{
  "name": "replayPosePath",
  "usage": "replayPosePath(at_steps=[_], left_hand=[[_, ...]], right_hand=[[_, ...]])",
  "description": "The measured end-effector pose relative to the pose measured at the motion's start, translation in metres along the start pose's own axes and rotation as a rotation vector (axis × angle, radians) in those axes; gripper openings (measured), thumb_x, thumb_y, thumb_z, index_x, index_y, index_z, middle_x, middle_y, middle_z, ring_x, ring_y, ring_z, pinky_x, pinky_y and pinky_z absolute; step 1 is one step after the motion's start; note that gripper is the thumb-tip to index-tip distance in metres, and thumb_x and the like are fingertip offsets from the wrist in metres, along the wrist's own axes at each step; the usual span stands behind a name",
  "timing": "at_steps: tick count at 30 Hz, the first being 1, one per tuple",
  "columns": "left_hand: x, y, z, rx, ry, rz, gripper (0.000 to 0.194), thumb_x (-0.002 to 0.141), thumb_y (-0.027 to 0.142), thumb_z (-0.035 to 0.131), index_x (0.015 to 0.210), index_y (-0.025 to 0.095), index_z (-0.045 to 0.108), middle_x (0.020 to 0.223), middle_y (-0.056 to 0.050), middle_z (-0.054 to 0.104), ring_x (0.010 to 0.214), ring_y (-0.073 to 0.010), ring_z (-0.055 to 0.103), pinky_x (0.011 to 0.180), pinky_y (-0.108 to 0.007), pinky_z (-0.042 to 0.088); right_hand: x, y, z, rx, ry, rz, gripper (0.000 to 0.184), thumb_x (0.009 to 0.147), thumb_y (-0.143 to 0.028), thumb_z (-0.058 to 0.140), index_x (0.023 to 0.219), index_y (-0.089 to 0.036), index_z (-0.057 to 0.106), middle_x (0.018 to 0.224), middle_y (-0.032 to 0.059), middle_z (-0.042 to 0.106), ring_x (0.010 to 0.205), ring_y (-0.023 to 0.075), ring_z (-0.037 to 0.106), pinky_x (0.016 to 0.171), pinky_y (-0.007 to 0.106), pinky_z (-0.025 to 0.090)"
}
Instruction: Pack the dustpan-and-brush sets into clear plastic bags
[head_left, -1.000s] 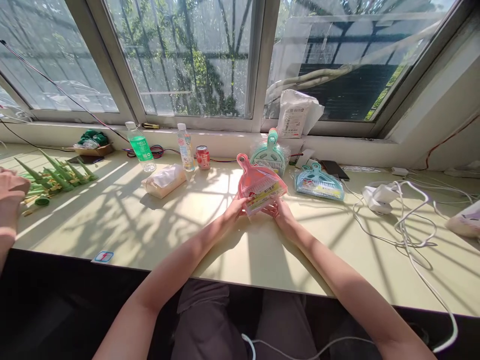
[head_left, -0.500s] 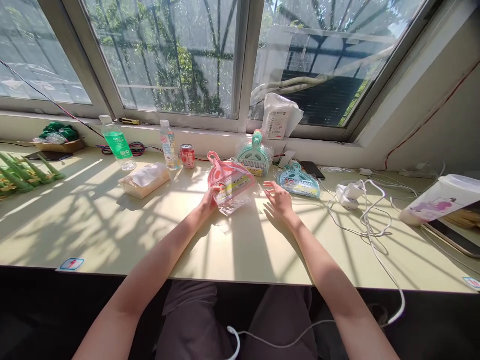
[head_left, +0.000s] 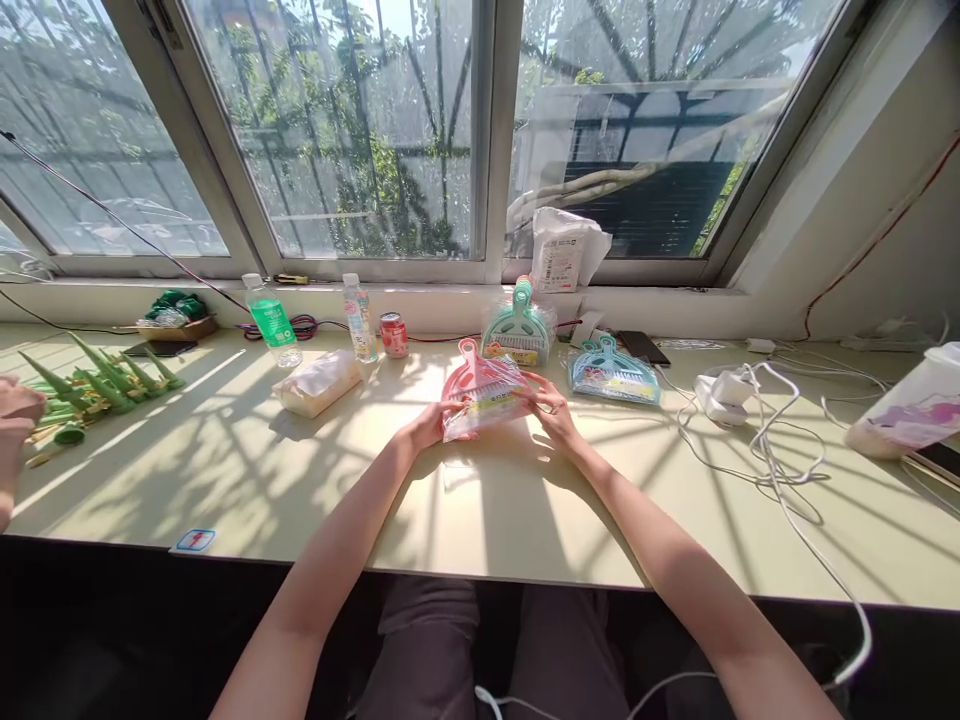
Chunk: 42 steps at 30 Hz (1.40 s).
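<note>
Between my hands is a pink dustpan and brush set (head_left: 484, 388) in a clear plastic bag with a yellow label. My left hand (head_left: 429, 424) grips its left lower side, thumb on the front. On the right edge of the bag, my right hand (head_left: 551, 410) is closed with fingers on the plastic. Just behind stands a green dustpan set (head_left: 517, 330), also wrapped, leaning near the window wall. A blue-green dustpan set (head_left: 613, 374) lies in its bag to the right of my right hand.
A tissue pack (head_left: 319, 384), a green-labelled bottle (head_left: 273, 322), a clear bottle (head_left: 360, 318) and a red can (head_left: 392, 336) stand left. White cables with a charger (head_left: 724, 398) spread right. Another person's hand (head_left: 19, 405) is by green pointed pieces (head_left: 105, 385) at far left.
My right hand has moved in and taken hold of the bag's right edge. The pink set is tilted lower. The view has shifted left, and another person's hand now shows.
</note>
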<state>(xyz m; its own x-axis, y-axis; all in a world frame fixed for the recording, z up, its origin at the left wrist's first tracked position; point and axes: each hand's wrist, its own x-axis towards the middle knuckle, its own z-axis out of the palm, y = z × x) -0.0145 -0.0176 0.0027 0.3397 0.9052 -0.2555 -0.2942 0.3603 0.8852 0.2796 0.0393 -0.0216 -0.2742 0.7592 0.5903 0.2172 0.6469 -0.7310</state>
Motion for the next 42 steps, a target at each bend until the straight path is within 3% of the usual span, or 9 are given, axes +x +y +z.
replayPosePath(at_steps=[6, 11, 16, 19, 24, 29, 34, 38, 42], left_hand=[[-0.012, 0.002, 0.011, 0.118, -0.042, 0.019, 0.051, 0.09, 0.034, 0.08, 0.139, 0.02, 0.071, 0.103, -0.016, 0.084, 0.097, -0.0352, 0.083, 0.086, -0.048, 0.069], [-0.014, 0.003, 0.015, 0.16, -0.087, 0.057, 0.051, 0.084, 0.043, 0.088, 0.128, 0.022, 0.076, 0.094, -0.014, 0.083, 0.09, -0.0336, 0.082, 0.082, -0.045, 0.067], [-0.015, 0.002, 0.014, 0.197, -0.06, 0.067, 0.048, 0.082, 0.047, 0.088, 0.121, 0.021, 0.079, 0.093, -0.014, 0.084, 0.081, -0.0304, 0.08, 0.078, -0.044, 0.067], [-0.013, -0.002, 0.011, 0.247, -0.053, 0.041, 0.047, 0.083, 0.051, 0.087, 0.116, 0.019, 0.081, 0.085, -0.015, 0.083, 0.073, -0.0289, 0.077, 0.074, -0.042, 0.066], [-0.012, -0.005, 0.015, 0.266, -0.037, 0.086, 0.06, 0.085, 0.066, 0.081, 0.12, 0.017, 0.079, 0.086, -0.016, 0.082, 0.075, -0.03, 0.077, 0.078, -0.044, 0.066], [-0.014, -0.003, 0.032, 0.348, -0.02, 0.292, 0.086, 0.07, 0.045, 0.101, 0.146, 0.027, 0.067, 0.117, -0.014, 0.083, 0.096, -0.0332, 0.08, 0.082, -0.043, 0.066], [-0.002, -0.011, 0.037, 0.374, 0.224, 0.276, 0.051, 0.084, 0.047, 0.089, 0.121, 0.017, 0.073, 0.099, -0.014, 0.081, 0.079, -0.0251, 0.075, 0.072, -0.036, 0.063], [0.004, -0.009, 0.032, 0.329, 0.306, 0.351, 0.038, 0.085, 0.035, 0.084, 0.118, 0.018, 0.075, 0.122, -0.016, 0.079, 0.102, -0.0289, 0.075, 0.074, -0.035, 0.065], [0.008, -0.007, 0.029, 0.377, 0.379, 0.333, 0.029, 0.086, 0.03, 0.083, 0.11, 0.018, 0.074, 0.108, -0.012, 0.075, 0.1, -0.0255, 0.07, 0.081, -0.037, 0.068]], right_hand=[[-0.007, -0.012, 0.01, 0.0, 0.151, -0.005, 0.044, 0.101, -0.066, 0.065, 0.117, -0.034, 0.091, 0.166, 0.0086, 0.06, 0.152, 0.0374, 0.058, 0.125, 0.058, 0.052], [-0.01, -0.029, 0.008, -0.24, 0.224, -0.047, 0.028, 0.104, -0.044, 0.065, 0.118, -0.04, 0.089, 0.165, 0.0026, 0.062, 0.163, 0.0348, 0.047, 0.136, 0.064, 0.038], [-0.009, -0.023, 0.012, -0.09, 0.123, 0.016, 0.045, 0.102, -0.045, 0.061, 0.141, -0.034, 0.079, 0.168, 0.0092, 0.061, 0.152, 0.0363, 0.06, 0.127, 0.06, 0.051], [-0.004, -0.017, 0.014, 0.013, 0.118, 0.186, 0.074, 0.087, -0.048, 0.077, 0.158, -0.031, 0.065, 0.162, 0.0149, 0.066, 0.147, 0.0381, 0.064, 0.122, 0.06, 0.055], [0.002, -0.015, 0.009, 0.334, 0.028, 0.474, 0.067, 0.065, -0.055, 0.095, 0.122, -0.022, 0.081, 0.107, 0.0109, 0.086, 0.106, 0.0356, 0.08, 0.093, 0.052, 0.068], [0.005, -0.012, 0.0, 0.313, 0.289, 0.581, 0.066, 0.063, -0.056, 0.095, 0.117, -0.023, 0.076, 0.106, 0.0102, 0.084, 0.103, 0.0324, 0.079, 0.082, 0.044, 0.069], [0.004, -0.003, 0.0, 0.282, 0.206, 0.556, 0.053, 0.071, -0.048, 0.09, 0.114, -0.03, 0.065, 0.111, 0.0086, 0.08, 0.108, 0.0304, 0.078, 0.091, 0.046, 0.069], [0.001, 0.001, 0.01, 0.261, 0.145, 0.478, 0.045, 0.076, -0.043, 0.085, 0.109, -0.033, 0.057, 0.114, 0.0062, 0.08, 0.11, 0.0276, 0.077, 0.098, 0.044, 0.066], [-0.001, 0.004, 0.016, 0.177, 0.134, 0.472, 0.047, 0.075, -0.041, 0.082, 0.11, -0.031, 0.053, 0.104, 0.0044, 0.081, 0.103, 0.0295, 0.078, 0.097, 0.048, 0.063]])
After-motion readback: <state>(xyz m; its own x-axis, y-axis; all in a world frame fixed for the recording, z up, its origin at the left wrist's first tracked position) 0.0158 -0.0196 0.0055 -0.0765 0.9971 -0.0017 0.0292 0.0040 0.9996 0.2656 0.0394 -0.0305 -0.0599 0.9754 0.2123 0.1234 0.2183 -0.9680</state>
